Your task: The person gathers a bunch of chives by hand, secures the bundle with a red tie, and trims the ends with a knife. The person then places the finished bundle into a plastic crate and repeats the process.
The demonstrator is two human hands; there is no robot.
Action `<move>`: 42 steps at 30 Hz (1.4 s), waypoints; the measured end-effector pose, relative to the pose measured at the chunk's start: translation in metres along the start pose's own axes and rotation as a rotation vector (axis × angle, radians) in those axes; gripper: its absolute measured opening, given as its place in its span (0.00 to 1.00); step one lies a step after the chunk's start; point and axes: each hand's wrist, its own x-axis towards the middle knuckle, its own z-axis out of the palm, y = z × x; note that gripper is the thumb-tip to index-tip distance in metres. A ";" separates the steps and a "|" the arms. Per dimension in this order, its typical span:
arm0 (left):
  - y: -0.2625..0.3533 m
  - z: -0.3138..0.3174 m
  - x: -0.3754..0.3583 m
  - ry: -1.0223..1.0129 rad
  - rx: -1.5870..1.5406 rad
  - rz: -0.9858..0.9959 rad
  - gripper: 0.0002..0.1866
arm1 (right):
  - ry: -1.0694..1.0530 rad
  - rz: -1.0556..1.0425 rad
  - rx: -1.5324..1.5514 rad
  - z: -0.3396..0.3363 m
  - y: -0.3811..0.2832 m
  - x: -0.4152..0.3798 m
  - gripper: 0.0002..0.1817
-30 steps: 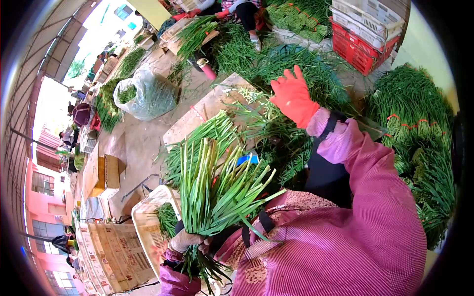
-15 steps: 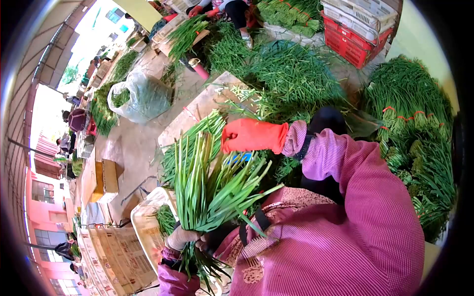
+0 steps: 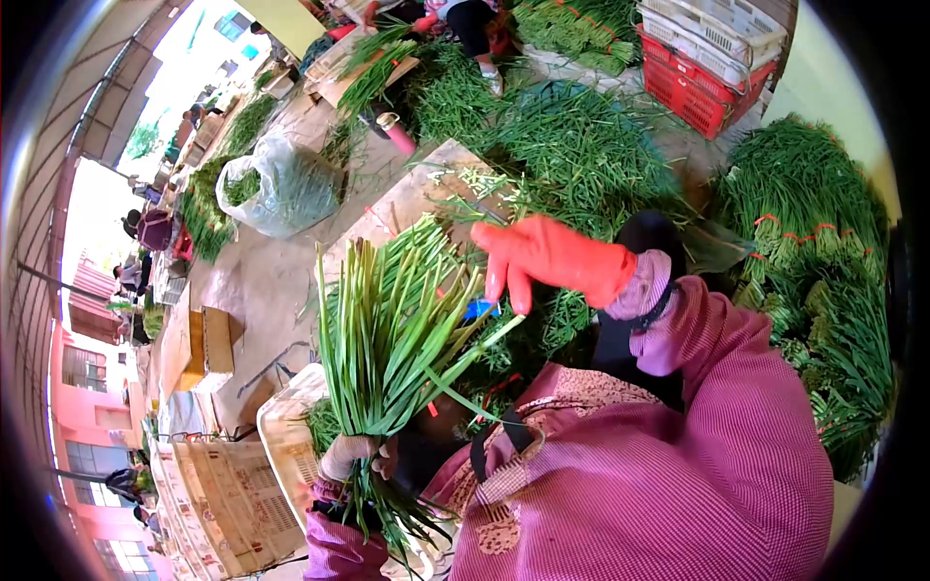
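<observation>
My left hand (image 3: 360, 457), in a pale glove, is closed around the lower part of a bunch of long green chives (image 3: 387, 339). Stems fan upward from the grip, and leafy ends hang below it. In an orange rubber glove, my right hand (image 3: 552, 259) hovers to the right of the bunch's upper stems, fingers apart and nothing visibly held. Behind the bunch, more chives lie on a wooden board (image 3: 441, 160). A small blue object (image 3: 480, 308) shows just below my right fingertips, partly hidden.
A big heap of loose chives (image 3: 581, 145) lies beyond the board. Tied bundles (image 3: 804, 194) are stacked at right, near red and white crates (image 3: 683, 87). A plastic bag (image 3: 281, 189), a pink bottle (image 3: 397, 134) and a white basket (image 3: 291, 407) stand around. Another person (image 3: 470, 29) sits at the top.
My right hand has moved right, away from the stems, and its closed fingers have spread. The bunch in my left hand has shifted slightly left.
</observation>
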 end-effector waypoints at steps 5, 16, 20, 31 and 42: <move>0.002 -0.010 0.001 0.040 0.125 -0.074 0.16 | -0.162 0.254 0.275 0.049 0.033 -0.002 0.33; 0.014 0.003 -0.020 0.193 0.275 -0.025 0.19 | 0.391 -0.050 0.577 0.013 0.067 0.019 0.10; 0.024 0.008 -0.030 0.248 0.065 0.009 0.17 | 0.416 -0.095 0.237 -0.007 0.044 -0.008 0.18; 0.102 0.109 -0.013 0.718 0.905 -0.194 0.11 | -0.505 0.360 0.879 0.105 0.080 0.010 0.44; -0.042 0.169 -0.023 0.881 1.934 -0.063 0.37 | -0.547 0.263 0.982 0.157 0.142 0.053 0.40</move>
